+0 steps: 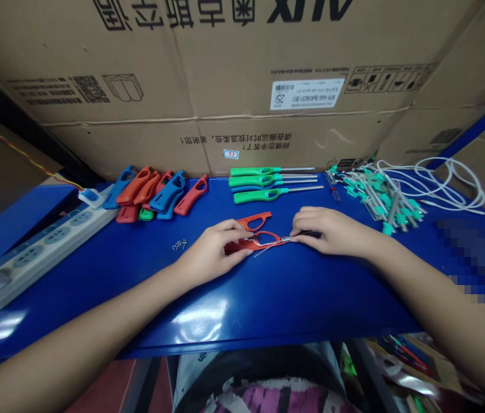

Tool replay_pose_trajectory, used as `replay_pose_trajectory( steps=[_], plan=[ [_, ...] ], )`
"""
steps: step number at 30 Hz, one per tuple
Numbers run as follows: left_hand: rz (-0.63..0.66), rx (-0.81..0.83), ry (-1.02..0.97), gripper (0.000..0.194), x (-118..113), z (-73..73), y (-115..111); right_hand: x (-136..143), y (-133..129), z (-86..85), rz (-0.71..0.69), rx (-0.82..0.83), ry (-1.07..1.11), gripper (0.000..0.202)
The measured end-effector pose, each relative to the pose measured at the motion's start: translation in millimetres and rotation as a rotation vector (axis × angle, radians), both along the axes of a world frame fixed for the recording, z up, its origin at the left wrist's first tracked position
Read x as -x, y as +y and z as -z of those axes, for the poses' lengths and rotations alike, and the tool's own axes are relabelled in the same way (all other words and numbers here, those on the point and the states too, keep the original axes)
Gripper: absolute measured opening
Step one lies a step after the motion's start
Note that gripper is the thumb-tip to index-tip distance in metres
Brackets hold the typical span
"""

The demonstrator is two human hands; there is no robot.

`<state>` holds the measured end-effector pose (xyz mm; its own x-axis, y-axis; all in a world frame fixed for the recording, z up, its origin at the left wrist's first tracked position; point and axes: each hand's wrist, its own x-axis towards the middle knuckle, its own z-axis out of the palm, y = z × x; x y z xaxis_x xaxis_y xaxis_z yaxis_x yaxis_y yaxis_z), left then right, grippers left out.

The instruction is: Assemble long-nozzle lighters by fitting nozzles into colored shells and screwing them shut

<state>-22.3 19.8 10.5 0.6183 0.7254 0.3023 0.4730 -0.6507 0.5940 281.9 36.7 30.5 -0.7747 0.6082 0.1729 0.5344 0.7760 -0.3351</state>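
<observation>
My left hand (213,251) is closed, its thumb and fingers gripping the body of an open orange-red gas lighter shell (275,242). Thin white wire shows in and around the trigger loop of that shell. At the shell's front end, my right hand (326,229) pinches a small metal piece (285,239); a dark slim part shows beneath the fingers, its kind unclear. Just behind lies the other orange-red shell half (260,220), partly covered by my left fingers. Several small screws (179,245) lie on the table left of my left hand.
Lighter handles (190,195) are piled at the back left, beside a power strip (57,238). Long-nosed lighters (257,196) lie at the back middle. Metal tubes with teal ends (375,201) and a white cable (453,178) lie right. A cardboard box (225,97) walls the back.
</observation>
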Motion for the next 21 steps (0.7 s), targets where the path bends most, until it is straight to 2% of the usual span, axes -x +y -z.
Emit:
replay_pose_trajectory(
  steps=[4, 8, 13, 21],
  plan=[
    [0.045, -0.02, 0.027, 0.031, -2.7, -0.8, -4.0, 0.3, -1.6, -3.0, -0.034, 0.065, 0.063, 0.015],
    [0.08, -0.02, 0.033, 0.031, -9.2, -1.1, -10.5, 14.3, -5.6, 3.3, 0.007, -0.013, 0.145, 0.015],
    [0.084, -0.076, 0.047, 0.035, -15.1, 3.6, -15.8, 32.3, -11.3, 14.7, -0.006, -0.054, 0.104, 0.016],
    [0.095, -0.107, 0.072, 0.037, -16.5, 5.5, -17.0, 33.9, -12.1, 16.7, -0.014, -0.135, 0.075, 0.016]
  ],
)
